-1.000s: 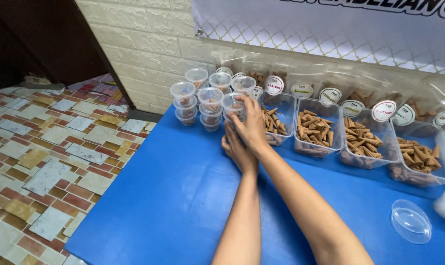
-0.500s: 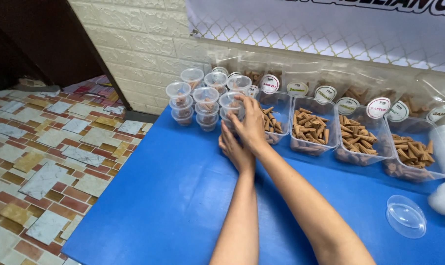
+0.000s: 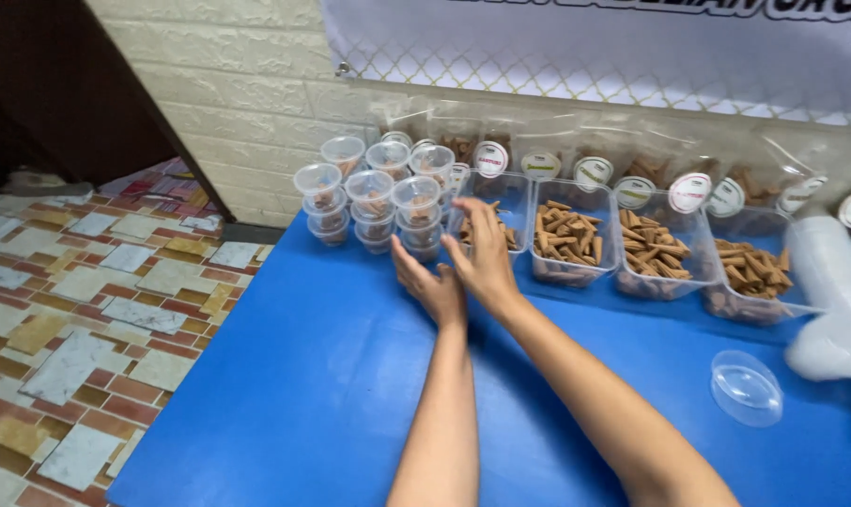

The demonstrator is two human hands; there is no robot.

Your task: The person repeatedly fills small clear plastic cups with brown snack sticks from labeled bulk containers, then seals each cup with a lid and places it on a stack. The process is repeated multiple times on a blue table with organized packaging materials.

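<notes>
Stacked clear cups (image 3: 416,218), snack-filled: upper centre of frame, on blue tabletop (image 3: 285,394). Left hand (image 3: 432,286), right hand (image 3: 485,258): grips spread, beside stacks, holding nothing. Judged light, thin-walled, tippy; best clasped low around sides.

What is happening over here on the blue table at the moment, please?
A person's left hand and right hand reach, open, beside stacked small clear cups on the blue table. Neither grips anything. Open tubs of brown sticks line the back; a loose clear lid lies apart.
</notes>
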